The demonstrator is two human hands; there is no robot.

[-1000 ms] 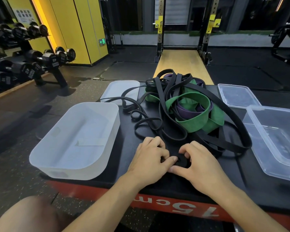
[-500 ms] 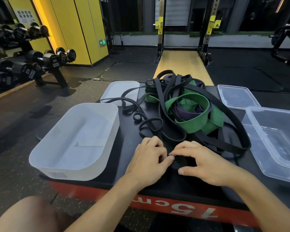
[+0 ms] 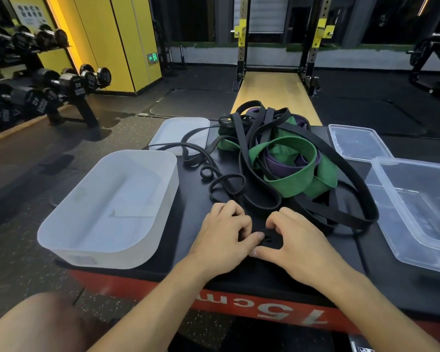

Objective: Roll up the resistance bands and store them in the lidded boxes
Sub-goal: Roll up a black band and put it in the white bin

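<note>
Rolling is only just getting under way, by my judgement: both boxes are sitting empty with their lids off, and nearly all the bands are lying loose. The frosted white box is standing at the left of the black platform, with its white lid lying flat beyond it; the clear box is sitting at the right edge, with its clear lid lying behind it; between them the pile of black, green and purple bands is sprawling in a tangle, well apart from either box's inside.

The left hand and the right hand are working side by side near the front edge, just this side of the pile; both are curling their fingers down and pinching what looks like a small tight coil of black band between them, the thumbs pressing in from the near side. The coil is resting on the platform, mostly hiding under the fingers, so its thickness is hard to tell; which loose black strand is feeding it, I cannot tell.

Everything is remaining to do: finishing this coil, storing it, rolling the others, and closing both lids.
</note>
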